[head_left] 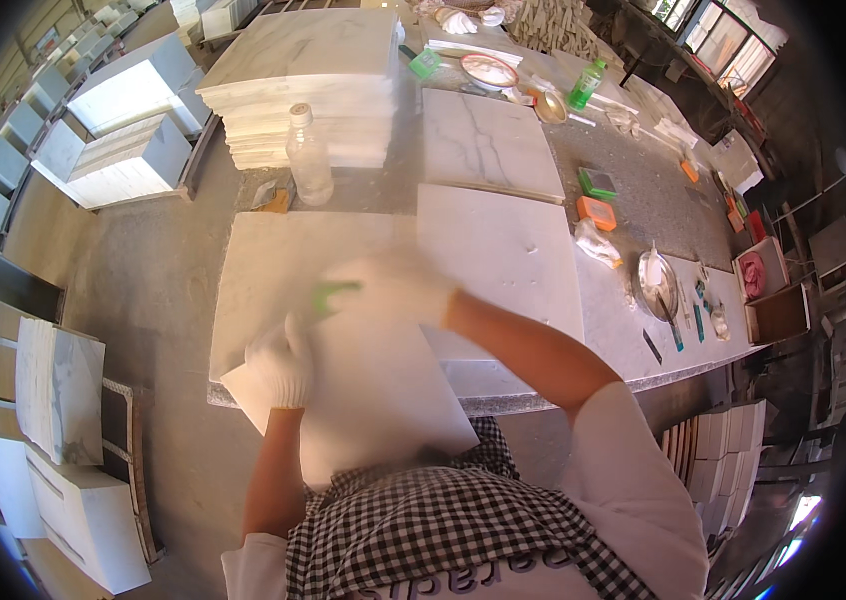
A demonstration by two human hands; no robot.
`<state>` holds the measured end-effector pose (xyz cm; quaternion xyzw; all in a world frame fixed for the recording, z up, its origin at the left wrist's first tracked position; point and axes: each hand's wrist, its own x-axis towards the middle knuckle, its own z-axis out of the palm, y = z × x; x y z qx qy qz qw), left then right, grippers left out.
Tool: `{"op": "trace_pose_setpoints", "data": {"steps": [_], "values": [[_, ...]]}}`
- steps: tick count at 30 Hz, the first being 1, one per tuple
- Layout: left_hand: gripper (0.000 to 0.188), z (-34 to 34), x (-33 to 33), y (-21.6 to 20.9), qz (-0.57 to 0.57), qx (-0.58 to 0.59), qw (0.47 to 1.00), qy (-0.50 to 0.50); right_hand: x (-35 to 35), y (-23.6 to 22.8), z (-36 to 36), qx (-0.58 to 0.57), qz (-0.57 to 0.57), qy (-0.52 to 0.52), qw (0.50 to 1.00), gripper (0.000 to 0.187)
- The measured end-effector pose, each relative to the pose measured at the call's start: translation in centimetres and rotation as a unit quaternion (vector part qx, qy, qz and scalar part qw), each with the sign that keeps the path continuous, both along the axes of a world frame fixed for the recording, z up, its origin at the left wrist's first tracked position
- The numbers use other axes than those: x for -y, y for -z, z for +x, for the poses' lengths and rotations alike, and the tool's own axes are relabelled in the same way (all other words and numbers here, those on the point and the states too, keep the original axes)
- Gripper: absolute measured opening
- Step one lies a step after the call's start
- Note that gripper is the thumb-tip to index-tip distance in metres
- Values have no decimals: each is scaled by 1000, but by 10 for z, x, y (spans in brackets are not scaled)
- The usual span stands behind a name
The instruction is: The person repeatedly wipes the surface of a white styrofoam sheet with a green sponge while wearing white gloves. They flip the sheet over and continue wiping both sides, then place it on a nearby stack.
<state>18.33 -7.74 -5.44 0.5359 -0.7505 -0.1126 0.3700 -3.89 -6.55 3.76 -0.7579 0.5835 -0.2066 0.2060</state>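
A pale marble tile [383, 400] lies at an angle over the table's near edge, its lower corner close to my checked apron. My left hand [281, 368], in a white knit glove, grips the tile's left side with the thumb raised. My right hand [393, 285], also gloved, is smeared by motion above the tile's far part. At its fingers is a blurred green block [333, 297], apparently a sanding block, pressed on or just over the stone; contact cannot be made out. Another white tile [503, 255] lies flat to the right.
A tall tile stack [303, 85] and a clear bottle [310, 160] stand beyond my hands. To the right are a green block [598, 182], an orange block [596, 213], and a metal bowl [655, 280] beside small tools. A green bottle [588, 85] stands farther back.
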Motion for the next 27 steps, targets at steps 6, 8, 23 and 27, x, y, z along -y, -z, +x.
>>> {"op": "trace_pose_setpoints", "data": {"steps": [6,8,23,27], "values": [[58,-1,0,1,-20,-14,1000,-10,19,1,-11,-167,-20,-90,982,33],[52,0,0,3,0,-5,1000,-22,11,-15,-57,-216,40,46,974,31],[45,1,-1,-1,58,9,997,-43,-8,-19,-54,-235,-2,83,969,22],[47,-2,-2,4,1,36,998,-42,-13,-11,-38,-160,-50,111,980,24]]}}
